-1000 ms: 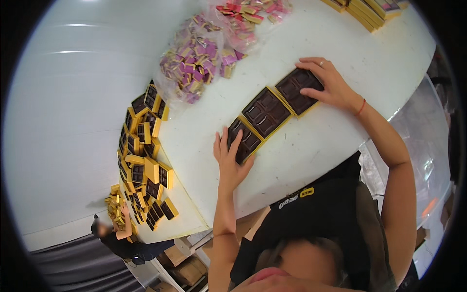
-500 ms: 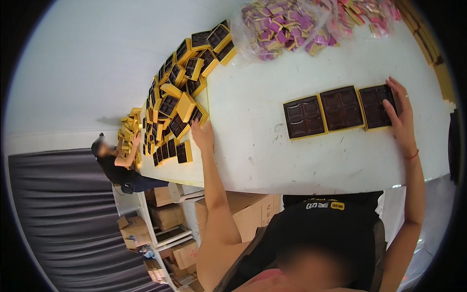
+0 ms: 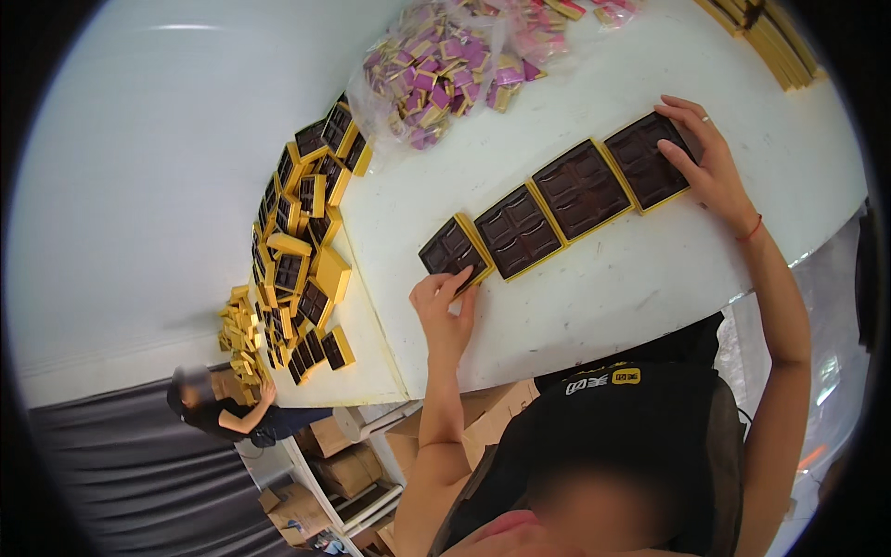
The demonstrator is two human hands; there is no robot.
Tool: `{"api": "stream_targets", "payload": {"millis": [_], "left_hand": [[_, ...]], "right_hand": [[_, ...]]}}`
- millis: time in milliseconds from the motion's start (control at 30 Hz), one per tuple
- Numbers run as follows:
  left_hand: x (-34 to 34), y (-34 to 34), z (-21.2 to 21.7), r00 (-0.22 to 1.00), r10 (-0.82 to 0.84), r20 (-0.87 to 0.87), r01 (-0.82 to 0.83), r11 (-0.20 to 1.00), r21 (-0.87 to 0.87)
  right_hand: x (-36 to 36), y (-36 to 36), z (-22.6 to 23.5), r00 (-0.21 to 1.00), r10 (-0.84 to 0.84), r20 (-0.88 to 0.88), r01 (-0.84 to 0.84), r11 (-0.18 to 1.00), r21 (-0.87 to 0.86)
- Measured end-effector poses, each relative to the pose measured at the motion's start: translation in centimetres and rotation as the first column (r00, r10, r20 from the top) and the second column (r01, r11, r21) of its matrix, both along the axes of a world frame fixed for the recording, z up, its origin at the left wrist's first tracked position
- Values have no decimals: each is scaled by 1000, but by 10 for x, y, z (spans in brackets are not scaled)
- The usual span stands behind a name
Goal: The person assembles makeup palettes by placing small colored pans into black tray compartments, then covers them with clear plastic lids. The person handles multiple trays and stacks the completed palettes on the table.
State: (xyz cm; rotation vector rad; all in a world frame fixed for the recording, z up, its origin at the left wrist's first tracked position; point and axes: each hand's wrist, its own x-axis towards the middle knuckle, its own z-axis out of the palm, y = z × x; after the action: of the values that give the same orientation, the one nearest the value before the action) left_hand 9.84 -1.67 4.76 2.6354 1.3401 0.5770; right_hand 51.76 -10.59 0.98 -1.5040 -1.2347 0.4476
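Left grip [image 3: 445, 317] on leftmost box [image 3: 450, 248] (dark-topped).

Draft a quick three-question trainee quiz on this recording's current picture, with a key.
1. How many dark-topped boxes form the row between the left hand and the right hand on the white table?
2. True or false: the left hand touches the box at the row's right end.
3. Which wrist wears a red band: (a) left or (b) right?

Key: 1. Four. 2. False; it touches the leftmost box. 3. b.
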Motion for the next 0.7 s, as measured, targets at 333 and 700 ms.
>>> {"api": "stream_targets", "payload": {"millis": [333,700], "left_hand": [[-2,48,2,992,97,75,-102,993,64],[153,260,-13,992,37,119,-34,999,-24]], "right_hand": [[-5,-2,24,956,-94,276,103,994,-21],[-102,303,22,756,148,638,-10,977,-214]]}}
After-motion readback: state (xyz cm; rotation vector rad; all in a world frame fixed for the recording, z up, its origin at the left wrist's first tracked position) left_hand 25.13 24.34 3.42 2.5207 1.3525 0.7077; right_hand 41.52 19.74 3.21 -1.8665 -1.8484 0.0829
